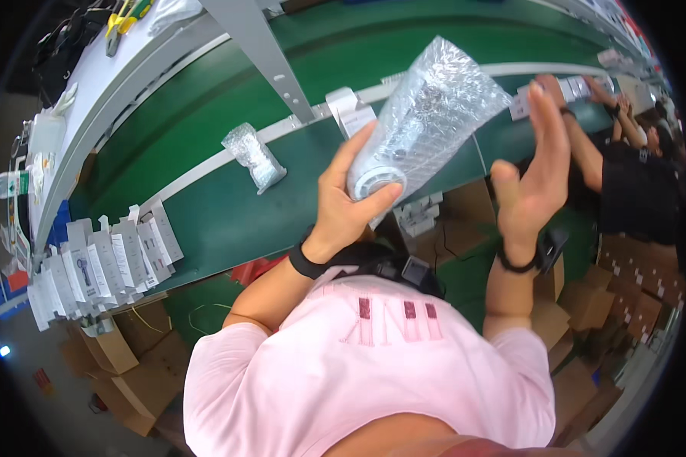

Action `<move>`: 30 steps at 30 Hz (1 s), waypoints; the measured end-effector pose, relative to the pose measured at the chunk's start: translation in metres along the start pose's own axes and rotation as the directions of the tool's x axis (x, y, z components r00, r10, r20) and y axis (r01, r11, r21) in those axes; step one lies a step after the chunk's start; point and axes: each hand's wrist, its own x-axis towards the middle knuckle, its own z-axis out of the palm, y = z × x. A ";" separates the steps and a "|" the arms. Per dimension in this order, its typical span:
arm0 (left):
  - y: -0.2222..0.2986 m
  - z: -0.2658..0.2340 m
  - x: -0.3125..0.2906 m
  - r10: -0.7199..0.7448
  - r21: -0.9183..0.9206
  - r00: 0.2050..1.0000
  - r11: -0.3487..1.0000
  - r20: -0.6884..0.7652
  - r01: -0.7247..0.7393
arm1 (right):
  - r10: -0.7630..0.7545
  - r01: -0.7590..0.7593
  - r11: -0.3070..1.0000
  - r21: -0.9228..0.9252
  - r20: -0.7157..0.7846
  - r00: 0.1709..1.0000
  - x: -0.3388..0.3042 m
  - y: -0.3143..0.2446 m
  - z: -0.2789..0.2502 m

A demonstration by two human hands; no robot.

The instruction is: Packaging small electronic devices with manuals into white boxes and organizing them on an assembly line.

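Note:
My left hand grips the lower end of a clear bubble-wrap bag, its thumb pressed on a white, round-ended device inside. The wrap blurs the rest of the device, so its kind is unclear. The bag's wide end tilts up to the right, above the green bench. My right hand is raised to the right of the bag, apart from it, fingers stretched and holding nothing. A smaller bubble-wrapped item lies on the bench to the left. Behind the bag stands a white carton with its flap up.
Several white printed cartons stand in a row at the bench's left end. A grey metal post rises beyond the green bench. Co-workers' hands handle cartons at the right. Brown cardboard boxes sit below.

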 end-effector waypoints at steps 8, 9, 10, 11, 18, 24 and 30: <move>0.028 -0.023 -0.017 0.435 0.458 0.886 0.762 0.162 -0.458 | -0.397 0.444 0.868 -0.221 0.227 0.889 0.010 -0.040 0.022; 0.029 -0.028 -0.018 0.477 0.510 0.866 0.712 0.154 -0.483 | -0.284 0.396 0.872 -0.288 0.360 0.888 0.008 -0.059 0.023; 0.031 -0.030 -0.018 0.518 0.557 0.841 0.657 0.156 -0.508 | -0.284 0.395 0.872 -0.289 0.359 0.889 0.006 -0.063 0.028; 0.030 -0.035 -0.019 0.518 0.558 0.841 0.656 0.157 -0.508 | -0.299 0.412 0.868 -0.276 0.373 0.878 0.005 -0.066 0.033; 0.030 -0.045 -0.030 -0.243 -0.686 0.759 0.326 0.604 0.651 | -0.287 0.334 0.937 -0.105 0.316 0.904 0.016 -0.069 0.031; 0.023 -0.024 -0.028 -0.070 -0.479 0.496 -0.401 0.866 0.780 | -0.386 0.450 0.885 -0.121 0.351 0.853 0.012 -0.084 0.054; 0.005 -0.019 -0.026 -0.017 -0.488 0.509 -0.311 0.861 0.815 | -0.350 0.400 0.912 -0.086 0.341 0.872 0.010 -0.081 0.054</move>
